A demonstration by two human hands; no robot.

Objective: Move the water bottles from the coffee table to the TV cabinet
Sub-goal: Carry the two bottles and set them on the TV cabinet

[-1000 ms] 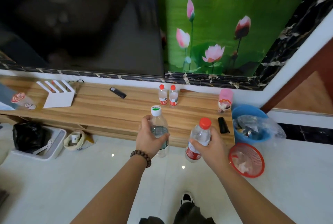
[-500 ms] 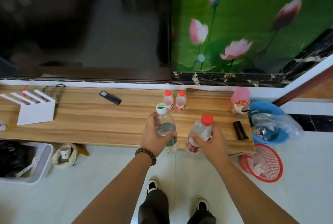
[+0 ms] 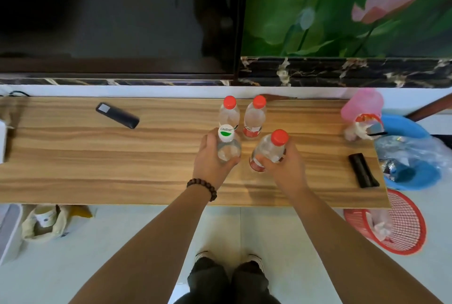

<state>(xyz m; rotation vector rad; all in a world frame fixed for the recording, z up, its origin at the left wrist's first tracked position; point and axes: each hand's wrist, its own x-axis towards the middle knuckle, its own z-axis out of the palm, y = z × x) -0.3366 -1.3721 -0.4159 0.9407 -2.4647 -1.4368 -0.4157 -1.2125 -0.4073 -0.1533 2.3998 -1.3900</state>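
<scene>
Both forearms are bare, with no sleeves showing. A dark brown round-beaded wooden bracelet [image 3: 202,189] circles the left wrist. Below are dark trousers [image 3: 230,281] and dark shoes with pale toe caps [image 3: 254,258].

A black remote [image 3: 117,115] lies left of the pink cup [image 3: 363,106]. A black case [image 3: 363,174] sits below the cup, a blue basin [image 3: 413,132] right of it, a red basket [image 3: 401,225] lower still.

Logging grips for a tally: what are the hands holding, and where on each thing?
The left hand grips the white-capped bottle around its body. The right hand grips the red-capped bottle around its lower body.
</scene>
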